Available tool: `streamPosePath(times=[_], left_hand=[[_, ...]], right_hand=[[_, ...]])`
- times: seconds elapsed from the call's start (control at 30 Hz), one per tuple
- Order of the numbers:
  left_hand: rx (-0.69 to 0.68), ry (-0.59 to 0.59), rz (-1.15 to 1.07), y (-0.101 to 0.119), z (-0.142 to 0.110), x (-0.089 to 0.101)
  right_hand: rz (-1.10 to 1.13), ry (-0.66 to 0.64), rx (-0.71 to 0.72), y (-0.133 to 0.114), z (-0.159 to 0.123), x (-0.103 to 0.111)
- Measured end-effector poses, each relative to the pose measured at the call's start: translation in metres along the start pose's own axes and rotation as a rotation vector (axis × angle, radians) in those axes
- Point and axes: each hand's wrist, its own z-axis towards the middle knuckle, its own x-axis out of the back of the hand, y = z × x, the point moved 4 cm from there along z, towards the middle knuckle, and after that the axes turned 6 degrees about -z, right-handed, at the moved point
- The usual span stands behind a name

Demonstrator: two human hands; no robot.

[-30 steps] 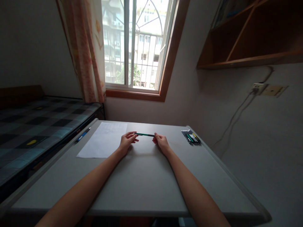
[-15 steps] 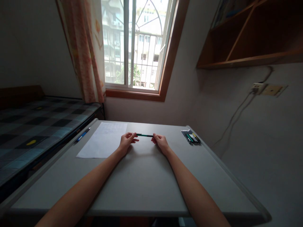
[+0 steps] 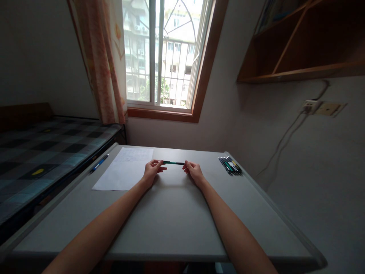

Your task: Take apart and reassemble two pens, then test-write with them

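A slim green and black pen [image 3: 173, 163] is held level above the table [image 3: 168, 224], stretched between my two hands. My left hand [image 3: 153, 171] pinches its green end between thumb and fingers. At the dark end, my right hand [image 3: 194, 171] grips it the same way; the tips at both ends are covered by fingers. A sheet of white paper [image 3: 119, 173] with faint writing near its far edge lies on the table beside my left hand.
Several pens [image 3: 229, 166] lie in a row near the table's right edge. A blue pen [image 3: 99, 164] rests by the left edge. Beyond the table are a window [image 3: 159, 57], a checked mattress [image 3: 57, 148] at left and a wall shelf [image 3: 299, 72] at upper right.
Hardly anything differs. Both hands keep hold of the pen, with only a tiny shift of the left fingers and the pen to the left.
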Motion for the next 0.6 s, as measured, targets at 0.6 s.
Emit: streamPosePath(times=[0.6], left_hand=[[0.003, 0.053, -0.045, -0.0074, 0.0062, 0.0063]], right_hand=[[-0.070, -0.037, 0.010, -0.0021, -0.0013, -0.0003]])
